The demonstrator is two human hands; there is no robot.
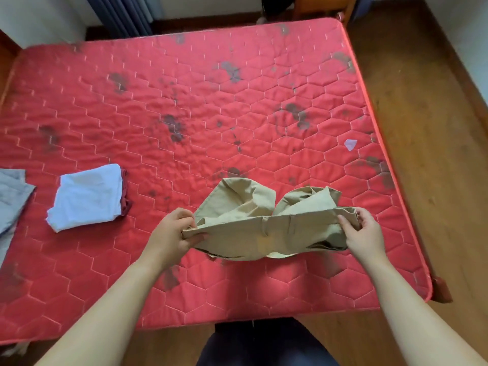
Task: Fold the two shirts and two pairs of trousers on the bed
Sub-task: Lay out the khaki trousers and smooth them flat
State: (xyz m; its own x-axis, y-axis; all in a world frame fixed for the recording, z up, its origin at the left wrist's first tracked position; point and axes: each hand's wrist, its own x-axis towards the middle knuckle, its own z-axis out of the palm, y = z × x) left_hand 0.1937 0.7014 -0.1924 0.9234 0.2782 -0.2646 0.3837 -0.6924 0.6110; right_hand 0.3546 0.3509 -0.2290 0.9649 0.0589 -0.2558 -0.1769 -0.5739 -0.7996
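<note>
Beige trousers [264, 228] hang bunched just above the near middle of the red quilted mattress [184, 101]. My left hand [174, 233] pinches the left end of their waistband, and my right hand [364, 231] grips the right end. The legs lie crumpled behind the stretched waistband. To the left sits a folded white shirt [87, 198] on top of a folded dark red garment [125, 192]. A grey garment [12, 196] lies at the left edge, partly cut off by the frame.
A small pale scrap [350, 144] lies on the mattress at the right. Wooden floor [435, 154] runs along the right side and near edge of the bed. Blue curtains [124, 14] hang at the far wall, beside wooden furniture [322, 6].
</note>
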